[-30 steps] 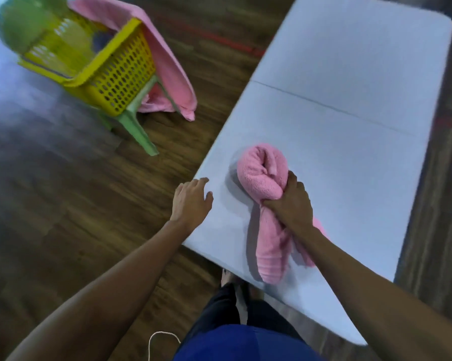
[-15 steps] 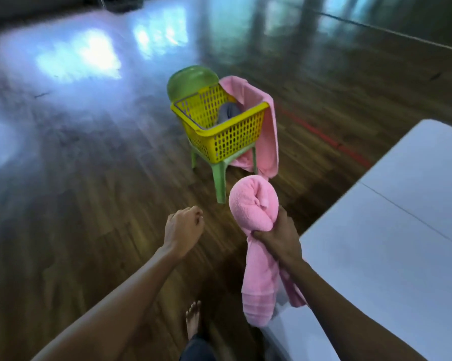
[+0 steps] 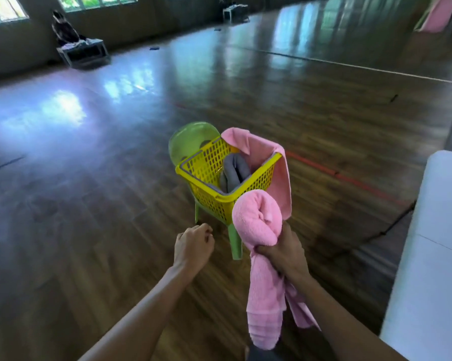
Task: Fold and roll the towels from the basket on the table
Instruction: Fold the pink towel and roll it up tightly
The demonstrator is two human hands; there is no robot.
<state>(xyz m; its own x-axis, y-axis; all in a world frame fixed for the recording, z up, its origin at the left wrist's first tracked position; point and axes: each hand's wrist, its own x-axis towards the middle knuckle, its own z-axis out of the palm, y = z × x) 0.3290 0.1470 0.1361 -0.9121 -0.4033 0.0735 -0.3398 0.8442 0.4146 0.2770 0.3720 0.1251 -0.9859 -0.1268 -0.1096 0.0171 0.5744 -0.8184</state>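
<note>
In the head view, the right hand [image 3: 285, 252] is at the lower centre of the frame, fingers clenched around the middle of a pink towel [image 3: 261, 246]. Above the grip the towel is wound into a fat roll, which overlaps the near corner of the basket in the picture; below the grip its loose end hangs down in two tails toward the bottom edge. The left hand [image 3: 192, 246] is just to the left of it, apart from the towel, curled into a loose fist and holding nothing. Both bare forearms reach in from the bottom of the frame. In the centre, a yellow basket [image 3: 209, 190] with slotted sides sits on the seat of a small green chair [image 3: 185, 142], whose rounded back rises behind the basket and whose legs stand on the floor. Inside the basket lies a grey towel [image 3: 234, 170], bunched or folded. A second pink towel [image 3: 271, 162] is draped over the far right rim of the basket and hangs down its outer side. The dark wooden floor [image 3: 89, 204] fills most of the frame, glossy with window light, with a red line crossing at the right. A white table [image 3: 433, 256] shows along the right edge, its surface bare where visible. In the upper left stands a low bench [image 3: 83, 52] with blurred things on it.
</note>
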